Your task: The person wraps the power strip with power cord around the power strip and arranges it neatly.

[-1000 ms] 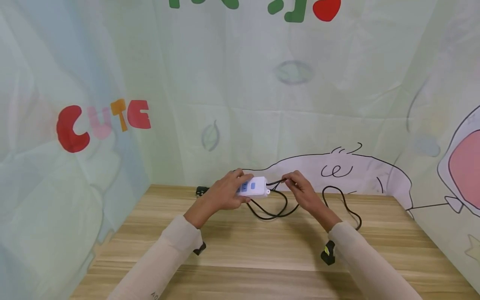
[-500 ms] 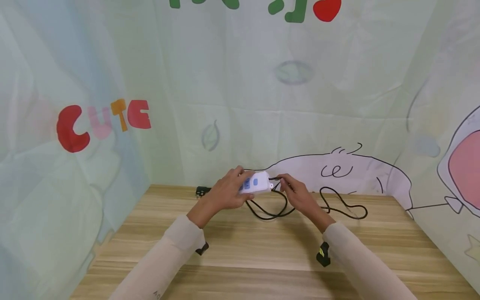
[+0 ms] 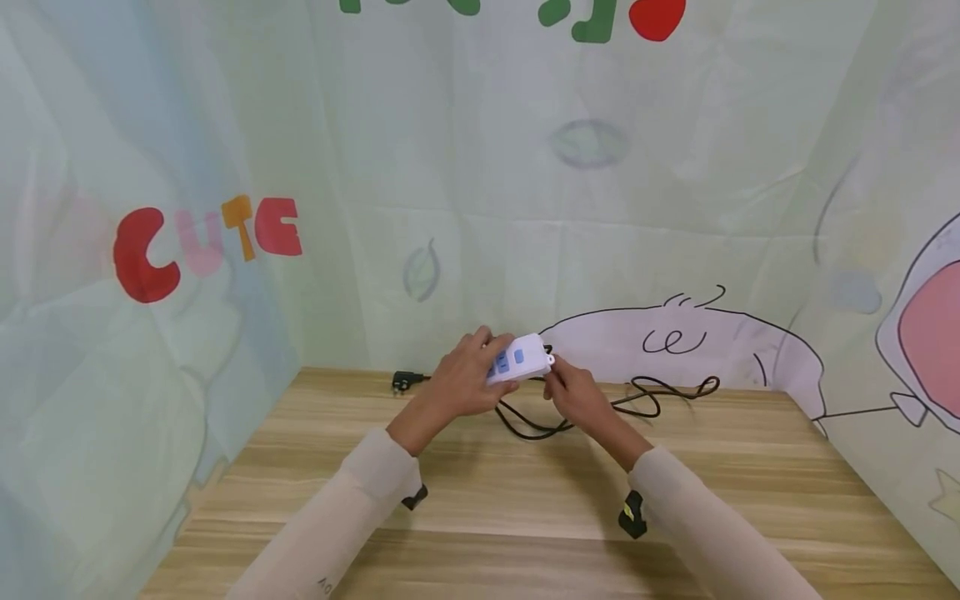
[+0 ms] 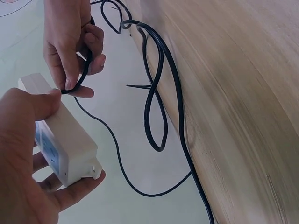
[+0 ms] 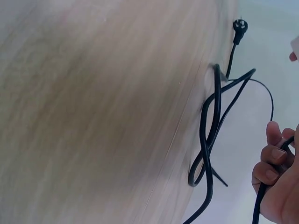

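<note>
In the head view, my left hand [image 3: 467, 379] grips a white power strip [image 3: 531, 357] with blue sockets, raised and tilted above the back of the table. Close by its right end, my right hand [image 3: 581, 400] has its fingers curled round the black cord [image 3: 525, 429]. The left wrist view shows the cord running from the strip's end into the right hand [image 4: 70, 51], with the left thumb on the strip's edge. Loops of the cord [image 5: 205, 140] lie along the table's back edge. The black plug [image 5: 240, 27] is at the cord's far end.
The wooden table [image 3: 480, 508] meets a printed cloth backdrop [image 3: 480, 183] behind and at both sides. Another part of the cord [image 3: 645, 408] trails to the right of the right hand. The plug lies left of the left hand, near the back edge.
The power strip has shifted slightly right and up, tilting more. My right hand has moved left and down, close to the strip's end. The cord's right-hand loop has changed shape and flattened.
</note>
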`<act>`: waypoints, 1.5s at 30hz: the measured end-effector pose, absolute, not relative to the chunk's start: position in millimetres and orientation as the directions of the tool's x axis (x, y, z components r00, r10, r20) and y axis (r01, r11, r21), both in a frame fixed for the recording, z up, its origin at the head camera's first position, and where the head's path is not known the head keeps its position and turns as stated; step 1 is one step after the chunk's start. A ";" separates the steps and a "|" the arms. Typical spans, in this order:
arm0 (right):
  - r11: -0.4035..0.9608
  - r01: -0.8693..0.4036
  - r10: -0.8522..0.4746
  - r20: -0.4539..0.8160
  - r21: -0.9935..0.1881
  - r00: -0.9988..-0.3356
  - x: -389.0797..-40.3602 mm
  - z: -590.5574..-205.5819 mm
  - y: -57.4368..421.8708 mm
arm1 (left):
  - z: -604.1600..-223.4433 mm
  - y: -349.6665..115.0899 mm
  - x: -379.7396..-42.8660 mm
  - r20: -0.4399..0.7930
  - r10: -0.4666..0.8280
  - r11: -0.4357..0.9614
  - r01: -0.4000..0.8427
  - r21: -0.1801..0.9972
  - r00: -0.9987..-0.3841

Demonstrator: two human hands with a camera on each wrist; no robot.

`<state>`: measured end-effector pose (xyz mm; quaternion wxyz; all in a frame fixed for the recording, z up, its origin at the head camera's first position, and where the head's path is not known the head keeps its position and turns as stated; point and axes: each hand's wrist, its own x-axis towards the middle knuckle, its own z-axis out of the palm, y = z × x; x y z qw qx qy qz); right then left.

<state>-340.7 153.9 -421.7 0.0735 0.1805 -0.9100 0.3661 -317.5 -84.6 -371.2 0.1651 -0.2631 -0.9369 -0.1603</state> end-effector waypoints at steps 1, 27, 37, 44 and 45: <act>0.672 -0.381 -0.277 0.262 -0.635 -0.924 -339.7 -421.3 152.4 | -370.9 -84.0 -317.1 0.397 0.436 0.813 0.542 0.212 -0.808; 0.660 -0.432 -0.388 0.213 -0.615 -0.897 -330.4 -424.9 139.4 | -373.5 -80.6 -320.7 0.487 0.409 0.860 0.504 0.076 -0.771; 0.661 -0.532 -0.477 0.250 -0.530 -0.842 -324.4 -422.8 134.4 | -380.8 -84.2 -327.7 0.487 0.430 0.876 0.482 -0.022 -0.760; 0.659 -0.617 -0.546 0.292 -0.429 -0.786 -326.7 -421.4 140.4 | -379.6 -83.1 -330.3 0.476 0.459 0.867 0.495 -0.057 -0.750; 0.660 -0.625 -0.551 0.297 -0.417 -0.780 -326.9 -420.5 142.0 | -378.4 -82.1 -330.7 0.472 0.465 0.864 0.500 -0.059 -0.749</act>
